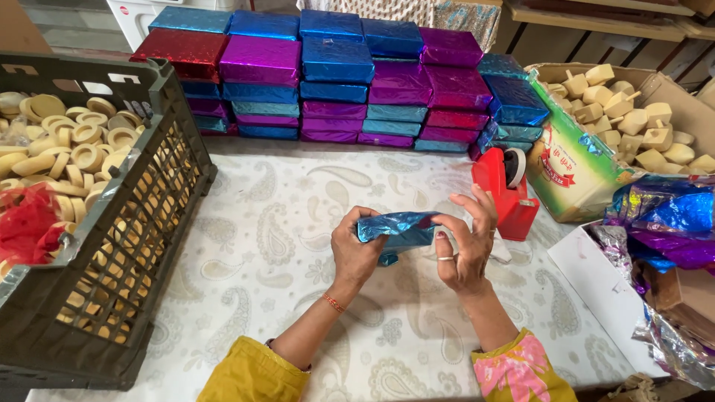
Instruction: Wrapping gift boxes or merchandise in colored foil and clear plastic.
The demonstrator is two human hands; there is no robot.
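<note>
Dark plastic crate (160, 160) at left w/ round pale wooden discs (78, 141) & a bit of red netting (26, 227). Cardboard box (570, 167) at right holds pale wooden knob-shaped pieces (625, 112); white box (596, 279) nr it has crumpled foil sheets (670, 219). Blue foil-wrapped packet (398, 228) held above worktop (283, 246), centre, foil creased & shiny, ends not flat. Left hand (356, 253) grip closed on packet's left end; right hand (465, 249) fingers pinch its right end. Red tape dispenser (506, 190) just behind. Stacks of wrapped boxes (335, 82) at back.

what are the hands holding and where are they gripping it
A small box in blue foil, held above the table: left hand grips its left end, right hand its right end.
</note>
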